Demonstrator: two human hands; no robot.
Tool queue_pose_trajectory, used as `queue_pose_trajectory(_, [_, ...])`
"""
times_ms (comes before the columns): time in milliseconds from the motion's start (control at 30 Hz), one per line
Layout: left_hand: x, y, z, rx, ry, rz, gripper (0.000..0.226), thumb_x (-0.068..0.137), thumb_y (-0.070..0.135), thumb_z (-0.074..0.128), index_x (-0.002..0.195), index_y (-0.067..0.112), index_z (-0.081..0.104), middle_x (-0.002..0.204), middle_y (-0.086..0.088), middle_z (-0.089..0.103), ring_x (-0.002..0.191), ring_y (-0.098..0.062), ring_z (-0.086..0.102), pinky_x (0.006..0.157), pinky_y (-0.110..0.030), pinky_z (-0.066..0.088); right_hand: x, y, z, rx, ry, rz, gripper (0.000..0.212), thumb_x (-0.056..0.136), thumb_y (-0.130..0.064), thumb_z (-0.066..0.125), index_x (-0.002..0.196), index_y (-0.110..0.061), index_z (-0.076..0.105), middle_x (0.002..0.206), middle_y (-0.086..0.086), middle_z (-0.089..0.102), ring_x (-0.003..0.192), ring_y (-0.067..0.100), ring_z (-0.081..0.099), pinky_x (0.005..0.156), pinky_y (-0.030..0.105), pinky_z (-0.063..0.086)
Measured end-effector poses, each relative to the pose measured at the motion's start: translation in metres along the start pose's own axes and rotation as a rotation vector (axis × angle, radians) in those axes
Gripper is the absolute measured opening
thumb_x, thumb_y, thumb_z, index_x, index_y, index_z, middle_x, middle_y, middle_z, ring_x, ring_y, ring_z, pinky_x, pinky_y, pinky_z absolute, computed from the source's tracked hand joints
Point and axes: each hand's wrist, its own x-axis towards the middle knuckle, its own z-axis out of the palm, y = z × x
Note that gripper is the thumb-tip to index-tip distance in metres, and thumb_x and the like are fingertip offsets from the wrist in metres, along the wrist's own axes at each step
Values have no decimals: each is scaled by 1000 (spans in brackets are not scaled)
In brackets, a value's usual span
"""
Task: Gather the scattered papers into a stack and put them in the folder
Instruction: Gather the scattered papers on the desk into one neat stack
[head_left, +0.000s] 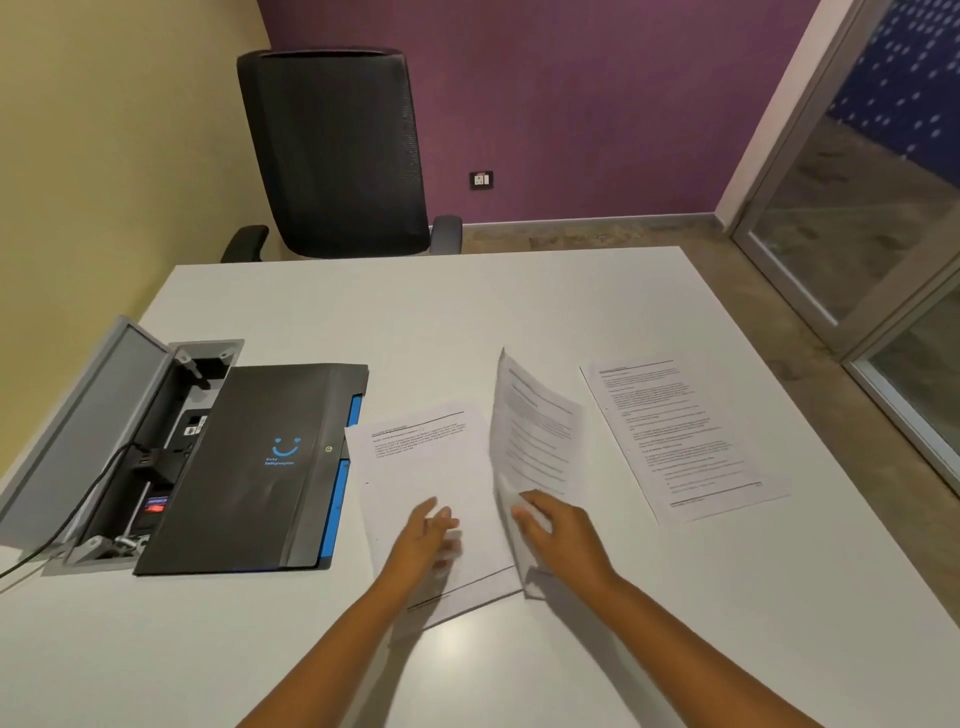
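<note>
The right hand (558, 535) pinches the near edge of a white printed paper sheet (535, 436), which stands lifted and curved above the table. The left hand (426, 535), blurred, fingers fairly straight, rests over a flat white printed sheet (421, 467) lying near the middle of the white rectangular table (519, 301); whether it presses the sheet I cannot tell. A 3rd white printed page (680, 436) lies flat towards the table's right edge, apart from both hands. The closed black folder with blue tabs and a blue smile logo (260, 467) lies by the left edge, just touching the flat sheet, partly covering an open grey cable box (130, 415). A black mesh office chair (337, 156) stands behind the far edge.
</note>
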Motion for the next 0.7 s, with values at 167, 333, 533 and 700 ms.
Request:
queue_pose_trajectory(167, [-3, 1, 19, -103, -62, -133, 54, 97, 47, 22, 124, 11, 51, 117, -20, 62, 104, -38, 60, 92, -47, 50, -7, -6, 11, -123, -236, -87, 42, 94, -52, 37, 128, -32, 54, 131, -13, 57, 121, 2, 49, 102, 22, 38])
queue_pose_trajectory(333, [0, -13, 16, -90, -13, -281, 41, 96, 28, 44, 121, -3, 53, 112, -23, 64, 96, -37, 62, 87, -46, 52, 2, 44, -23, -521, -12, 161, 54, 95, -41, 43, 144, -18, 33, 154, 4, 30, 141, 18, 27, 116, 31, 22])
queue_pose_trajectory(533, [-5, -21, 12, -65, -40, -283, 31, 93, 11, 48, 119, -5, 54, 112, -27, 64, 100, -41, 62, 89, -55, 51, 0, 101, -64, -760, -56, 606, 62, 90, -63, 29, 145, -37, 20, 159, 10, 5, 146, 31, 6, 114, 58, 10])
queue_pose_trajectory(700, [-4, -22, 16, 14, -29, -249, 32, 93, 9, 47, 122, -5, 52, 119, -26, 61, 106, -40, 60, 93, -51, 49, 9, 101, -67, -713, -116, 665, 72, 85, -71, 27, 147, -35, 16, 160, -1, 3, 146, 29, 8, 111, 63, 10])
